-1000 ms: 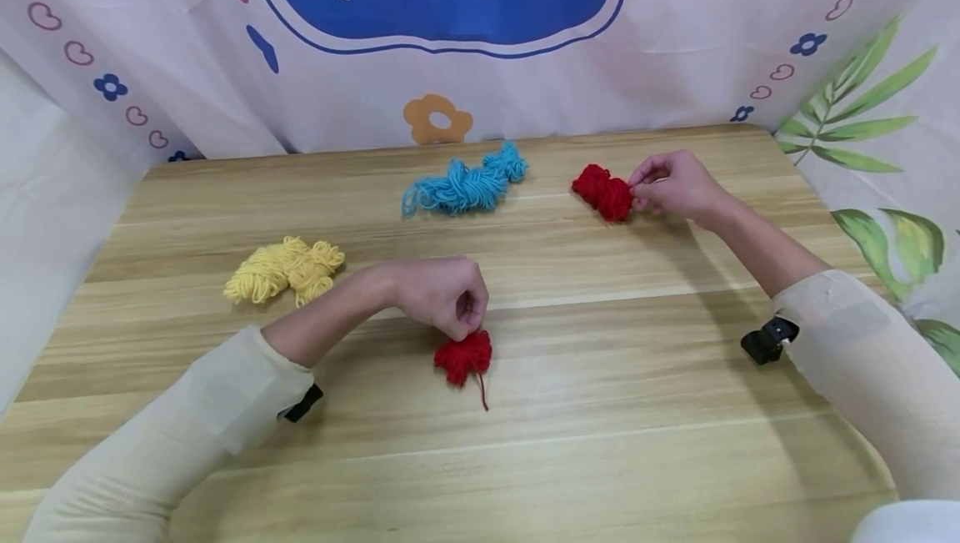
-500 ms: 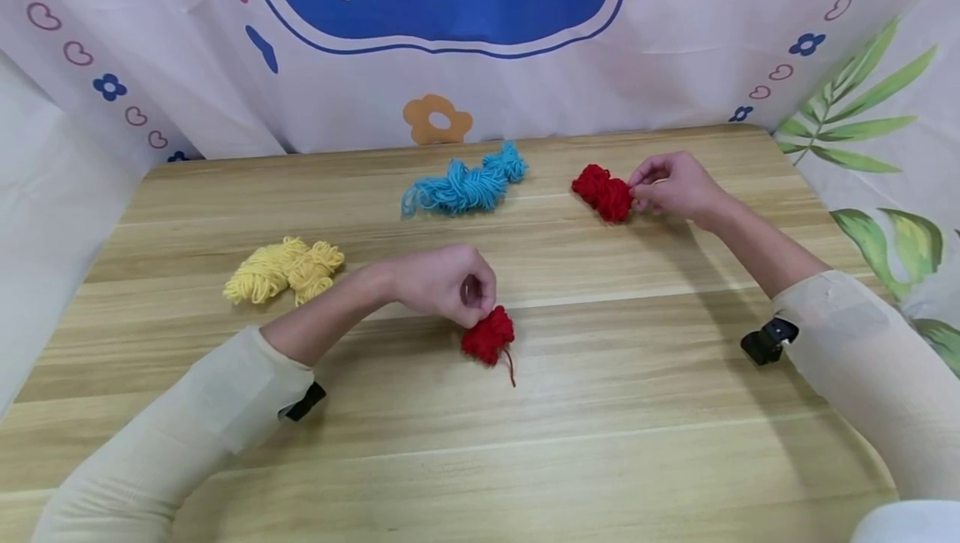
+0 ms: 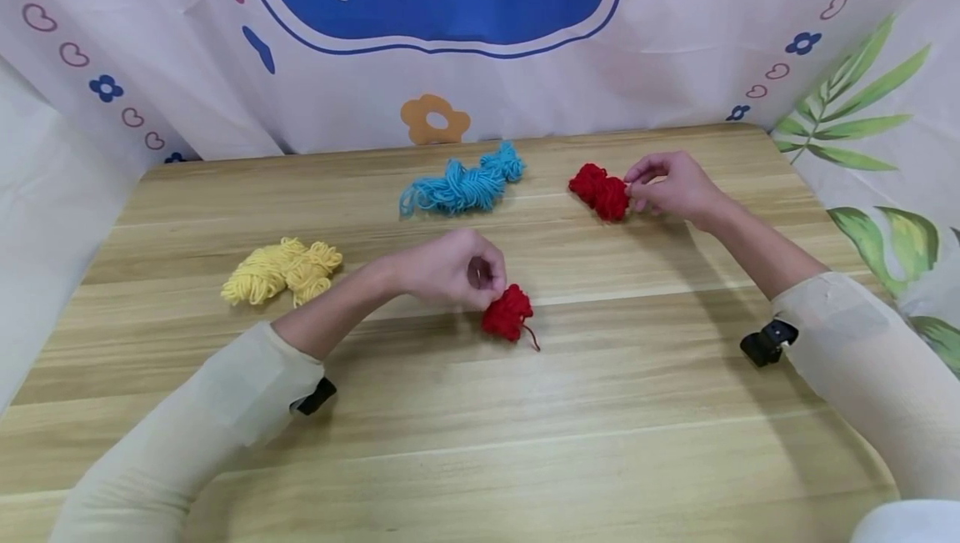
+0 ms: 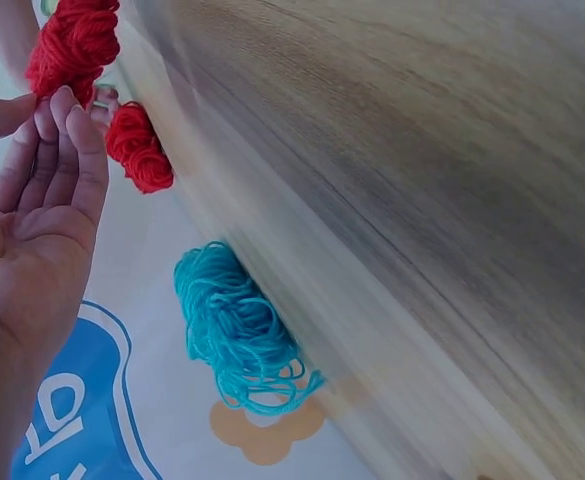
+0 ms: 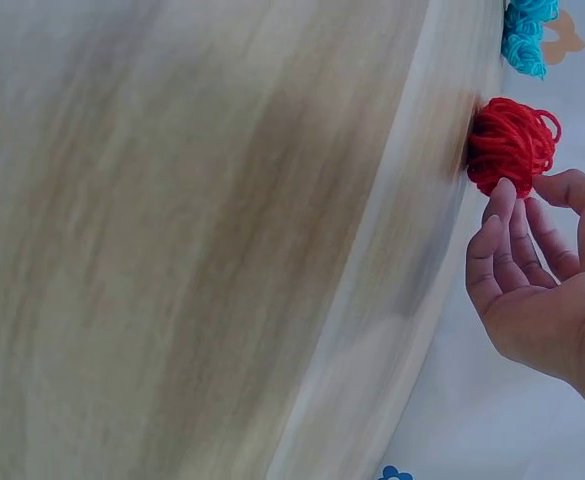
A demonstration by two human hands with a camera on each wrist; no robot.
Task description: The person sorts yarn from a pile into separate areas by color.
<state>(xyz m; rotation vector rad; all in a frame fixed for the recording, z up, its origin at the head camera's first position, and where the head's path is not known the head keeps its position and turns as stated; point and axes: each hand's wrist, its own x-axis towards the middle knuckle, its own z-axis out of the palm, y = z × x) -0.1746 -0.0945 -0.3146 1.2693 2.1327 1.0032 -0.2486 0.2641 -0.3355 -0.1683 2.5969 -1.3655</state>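
My left hand [image 3: 455,269] pinches a small red yarn bundle [image 3: 507,314] between thumb and fingertips, over the middle of the table. A short loose tail of yarn trails from its lower side. In the left wrist view that red bundle [image 4: 76,45] sits at the fingertips, top left. Farther back on the right, my right hand [image 3: 670,184] pinches the near end of a second red yarn bundle [image 3: 598,191], which lies on the table. The right wrist view shows this red bundle [image 5: 512,147] between the thumb and fingertips of my right hand [image 5: 547,270].
A blue yarn bundle [image 3: 461,184] lies near the table's back edge, left of the second red one. Beyond my left forearm is a yellow yarn bundle [image 3: 281,271]. The wooden table [image 3: 600,460] ends against a printed cloth backdrop [image 3: 525,93].
My left hand has moved away from me and to the right, carrying its red yarn bundle from the nearer middle of the table. The right hand has stayed at the other red bundle.
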